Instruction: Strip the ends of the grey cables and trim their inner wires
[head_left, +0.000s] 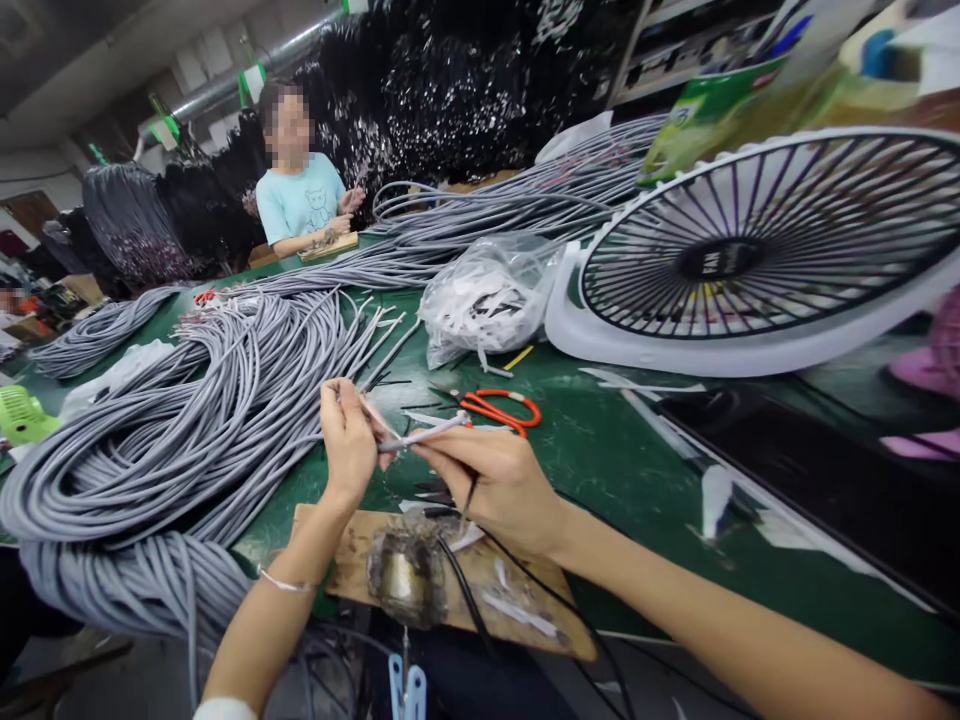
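Green table: crowded workshop surface, with dark bundles hanging on the wall behind.
Cable heap: grey loops fill the left side; a snagged loop could tug on the piece being handled.
Co-worker: seated across the table in a light-blue top, outside the near workspace.
Left hand: closed round a grey cable end; a loose grip could let it twist.
Cable end: between both hands, above the wooden board; uneven pulling could nick or split its pale wire.
Brass-coloured block: on the board below the wrists; whether it is hot I cannot tell, but a dropped forearm could brush it.
Black cord: curves across the board, where it could catch a wrist.
Scissors: just beyond the right hand, blades apart; a careless reach could meet them.
Plastic bag: full of pale pieces, blocking reach straight ahead.
Right hand: fingertips pinch the pale wire; they could slip.
Fan: bulky obstacle, far right.
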